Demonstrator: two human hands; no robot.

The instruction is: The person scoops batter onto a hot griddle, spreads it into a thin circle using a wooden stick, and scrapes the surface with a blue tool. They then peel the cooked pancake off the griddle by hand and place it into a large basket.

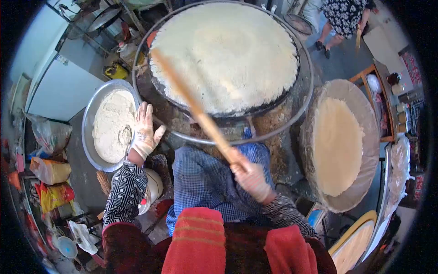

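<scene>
My right hand [250, 177], in a thin glove, is closed around the near end of a long flat wooden stick [197, 109], blurred by motion. Its far end reaches over the left side of a big round griddle [228, 50], which a thin pale sheet of batter covers nearly to the edge. My left hand [145, 130], gloved and smeared with dough, has its fingers stretched out at the right rim of a metal basin [86, 132]. Inside the basin lies pale, thick dough [112, 123].
A metal ring [310, 91] surrounds the griddle. At right stands a plastic-lined container [328, 201] bearing a round tan sheet [337, 146]. A white bucket [153, 185] is beside my left forearm. Bags [50, 171] lie far left. Another person [344, 20] stands at the back right.
</scene>
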